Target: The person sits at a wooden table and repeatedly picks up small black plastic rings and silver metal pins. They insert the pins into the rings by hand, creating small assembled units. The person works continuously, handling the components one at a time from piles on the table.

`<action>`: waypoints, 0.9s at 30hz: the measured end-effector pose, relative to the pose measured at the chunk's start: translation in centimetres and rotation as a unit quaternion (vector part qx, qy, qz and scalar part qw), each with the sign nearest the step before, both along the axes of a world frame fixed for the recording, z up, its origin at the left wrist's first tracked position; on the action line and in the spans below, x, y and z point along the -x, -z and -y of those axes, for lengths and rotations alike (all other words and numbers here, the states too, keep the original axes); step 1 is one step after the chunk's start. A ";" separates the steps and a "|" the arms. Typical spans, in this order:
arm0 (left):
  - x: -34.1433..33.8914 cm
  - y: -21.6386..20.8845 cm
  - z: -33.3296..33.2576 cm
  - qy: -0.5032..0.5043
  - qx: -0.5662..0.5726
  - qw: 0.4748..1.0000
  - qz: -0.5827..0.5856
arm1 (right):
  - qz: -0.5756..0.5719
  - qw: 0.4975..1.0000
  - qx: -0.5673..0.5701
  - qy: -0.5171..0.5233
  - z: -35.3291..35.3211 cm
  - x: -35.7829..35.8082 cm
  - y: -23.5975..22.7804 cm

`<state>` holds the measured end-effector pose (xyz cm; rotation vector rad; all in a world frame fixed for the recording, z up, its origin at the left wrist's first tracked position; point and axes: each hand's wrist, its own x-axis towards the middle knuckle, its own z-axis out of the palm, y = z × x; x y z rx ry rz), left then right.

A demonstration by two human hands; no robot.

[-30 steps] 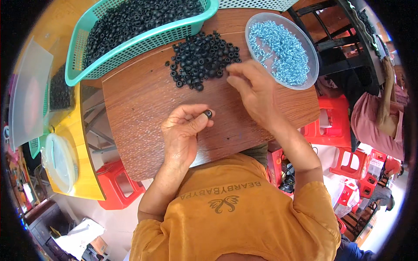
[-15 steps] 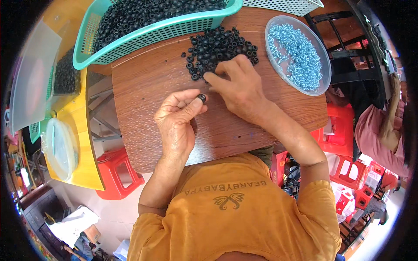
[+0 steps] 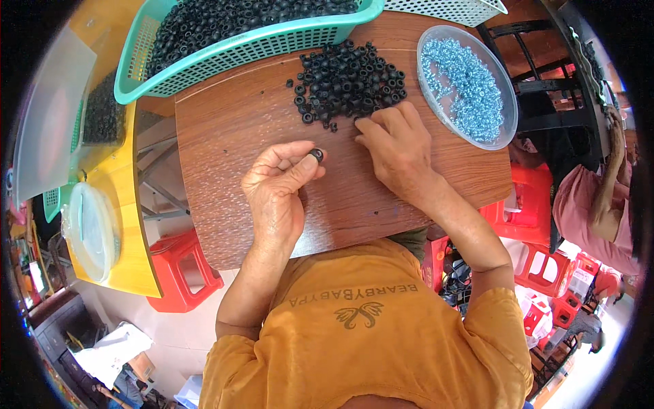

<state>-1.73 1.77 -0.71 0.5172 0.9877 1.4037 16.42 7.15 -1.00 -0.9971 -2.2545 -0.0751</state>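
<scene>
Here, the left hand (image 3: 278, 180) holds a small round black bead (image 3: 317, 155) over the brown wooden table (image 3: 235, 170).
Its fingers are clamped on this bead. From it, the right hand (image 3: 400, 146) is at three o'clock, with bent fingers beside the loose pile of black ring-shaped beads (image 3: 347, 82) at one o'clock; whether they grip something, I cannot tell.

Smooth beads (image 3: 349, 80), glossy wood table (image 3: 235, 184)
</scene>
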 end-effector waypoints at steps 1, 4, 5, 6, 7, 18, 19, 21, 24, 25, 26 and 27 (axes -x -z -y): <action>0.0 0.0 0.0 0.001 0.002 1.000 0.002 | -0.006 1.000 -0.001 0.000 0.0 0.2 0.0; 0.0 0.2 -0.1 -0.002 0.003 1.000 0.006 | -0.038 0.999 -0.008 -0.014 -0.5 2.3 -0.1; 0.0 0.2 0.0 -0.004 0.003 1.000 0.008 | -0.021 1.000 -0.005 -0.013 -0.7 2.7 0.0; 0.1 0.2 0.0 -0.005 0.003 1.000 0.010 | -0.003 1.000 -0.003 -0.012 -0.9 3.1 0.3; 0.1 0.3 0.0 -0.006 0.003 1.000 0.012 | 0.014 1.000 -0.001 -0.012 -1.0 3.3 0.5; -0.1 0.1 -0.1 0.004 0.009 0.999 0.037 | -0.121 0.986 0.110 -0.011 0.3 2.5 -1.2; -0.1 0.1 -0.1 0.008 0.012 0.999 0.047 | -0.171 0.973 0.155 -0.014 0.7 2.4 -1.7; -0.4 0.2 0.0 0.011 0.009 0.998 0.062 | -0.237 0.944 0.229 -0.023 1.7 2.5 -2.2; -0.7 0.1 0.0 0.020 0.009 0.998 0.060 | -0.244 0.944 0.221 -0.030 2.4 2.5 -2.1; -0.8 0.0 0.1 0.023 0.010 0.998 0.055 | -0.231 0.952 0.198 -0.031 2.5 2.5 -2.0; -1.0 -0.2 0.1 0.017 0.004 0.999 0.048 | -0.216 0.960 0.179 -0.028 2.6 2.5 -2.0; -1.2 -0.4 0.2 0.011 -0.001 0.999 0.041 | -0.200 0.966 0.159 -0.025 2.7 2.5 -2.0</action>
